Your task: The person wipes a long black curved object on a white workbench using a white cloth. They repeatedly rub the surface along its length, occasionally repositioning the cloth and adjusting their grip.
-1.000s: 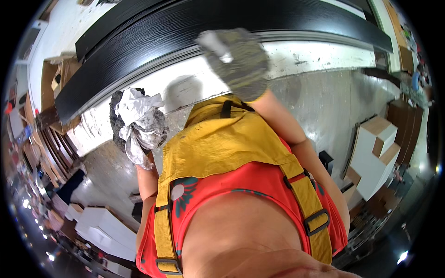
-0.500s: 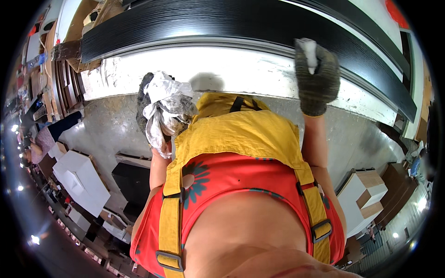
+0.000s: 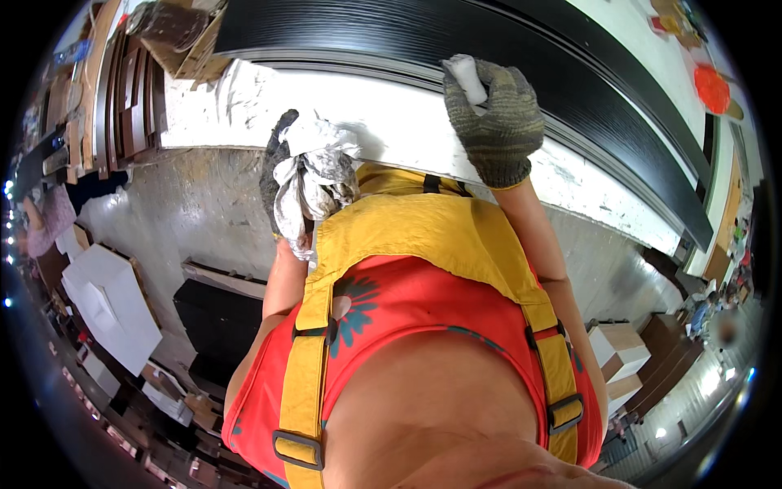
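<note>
A long black wood-grain board point(image 3: 358, 28) with a grooved front edge lies across the white worktop point(image 3: 212, 110). My right hand point(image 3: 507, 122), in a dark grey-green knit glove, is closed around a small white wad point(image 3: 466, 79) at the board's front edge. Whether the wad is cloth or something else I cannot tell. My left hand point(image 3: 273, 179), in a dark glove, grips a crumpled, stained white rag point(image 3: 314, 163) in front of the worktop's near edge. The rag hides most of its fingers.
Another black board point(image 3: 607, 69) lies behind the first. Cardboard point(image 3: 199, 61) and stacked brown panels point(image 3: 130, 98) stand at the far left. A red object point(image 3: 711, 88) is at the far right. Behind me are white boxes point(image 3: 114, 301) and a black block point(image 3: 220, 322). Another person point(image 3: 53, 220) is at left.
My right hand has moved left along the board's front edge with the white wad. The whole view has shifted and turned a little. My left hand still holds the rag.
</note>
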